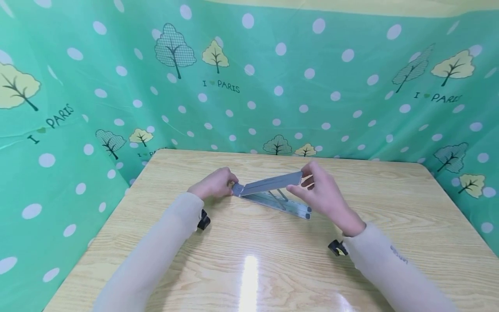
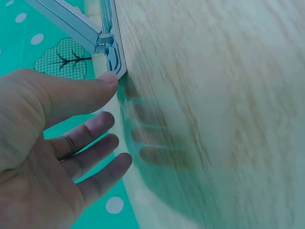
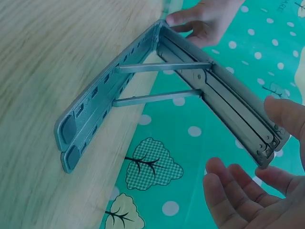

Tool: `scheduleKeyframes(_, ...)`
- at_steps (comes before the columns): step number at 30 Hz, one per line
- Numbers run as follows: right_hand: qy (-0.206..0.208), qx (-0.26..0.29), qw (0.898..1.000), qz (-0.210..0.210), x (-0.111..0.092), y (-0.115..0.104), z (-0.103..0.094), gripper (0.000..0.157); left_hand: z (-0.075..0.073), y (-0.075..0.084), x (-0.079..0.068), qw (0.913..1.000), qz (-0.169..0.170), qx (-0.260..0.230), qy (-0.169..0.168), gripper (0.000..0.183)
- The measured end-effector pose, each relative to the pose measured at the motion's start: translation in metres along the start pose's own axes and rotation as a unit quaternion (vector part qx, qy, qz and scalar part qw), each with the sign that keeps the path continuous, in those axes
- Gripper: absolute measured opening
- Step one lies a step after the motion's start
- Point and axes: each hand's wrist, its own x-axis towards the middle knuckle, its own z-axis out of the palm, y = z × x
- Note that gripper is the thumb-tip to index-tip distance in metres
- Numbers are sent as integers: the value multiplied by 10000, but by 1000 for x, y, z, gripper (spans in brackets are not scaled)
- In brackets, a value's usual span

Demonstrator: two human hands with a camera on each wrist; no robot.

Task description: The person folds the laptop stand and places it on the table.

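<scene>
A grey metal folding laptop stand [image 1: 273, 184] stands partly unfolded at the middle of the table, its upper arm raised in a slant above the lower one. In the right wrist view two thin struts [image 3: 157, 98] link the arms, and dark pads [image 3: 69, 128] mark the lower arm's free end. My left hand [image 1: 216, 183] pinches the hinge end low on the table; its other fingers are spread in the left wrist view, with the index finger mostly hidden behind the thumb. My right hand [image 1: 322, 193] holds the raised arm's free end between thumb and index finger.
The wooden table [image 1: 218, 268] has a light reflection near its front. A green dotted curtain [image 1: 273, 69] with printed trees hangs behind it and at the left. Small black devices [image 1: 203, 220] sit at both wrists.
</scene>
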Motion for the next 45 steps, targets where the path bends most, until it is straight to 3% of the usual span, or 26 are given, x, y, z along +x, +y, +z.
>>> scheduleKeyframes(4, -198, 116, 9997, 90, 1, -1, -1, 52, 0, -1, -1, 10000, -36, -2, 19, 43)
scheduleKeyframes(8, -755, 658, 9950, 40, 9, 10, -10, 59, 3, 1, -7, 9989, -445, -129, 96, 52)
scheduleKeyframes(15, -1711, 1805, 9684, -191, 22, 33, -21, 48, 12, 12, -13, 9942, -937, -312, 421, 65)
scheduleKeyframes(19, -1844, 2325, 9547, -203, 23, 37, -19, 47, 14, 17, -13, 9923, -1072, -211, 585, 65)
scheduleKeyframes(25, -1798, 2296, 9562, -246, 22, 38, -18, 46, 15, 20, -14, 9918, -1115, -109, 615, 64)
scheduleKeyframes(30, -1673, 2107, 9629, -217, 18, 36, -17, 43, 14, 17, -10, 9943, -893, -35, 582, 63)
scheduleKeyframes(35, -1524, 1954, 9687, -121, 11, 29, -14, 39, 13, 11, -2, 9978, -401, 42, 527, 54)
scheduleKeyframes(45, -1129, 1636, 9799, 188, -9, 8, -2, 44, 9, 4, 18, 9990, 230, -280, 263, 51)
